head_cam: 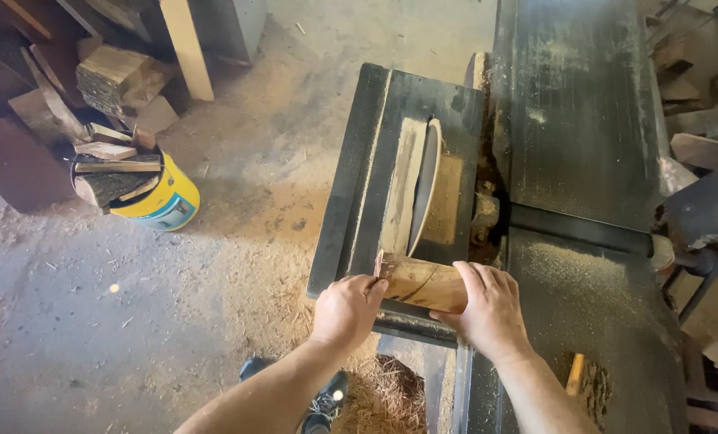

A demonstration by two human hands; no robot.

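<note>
Short wooden block (421, 282) lying crosswise on the saw desk (367, 161) at the near end of the circular blade (424, 185), left hand (345, 309) closed on its left end, right hand (492, 309) cupped over its right.

One container with a label showed: a round yellow bucket (162, 197) stood on the floor, well to the left of the saw surface (407, 120). Its wall was yellow, and low on the side facing the camera it carried a blue label (168, 214), a band curving round the base with a paler patch in it. Its print was too small to make out. Wood scraps (114, 169) filled the bucket above its rim. No signs or screens showed.
</note>
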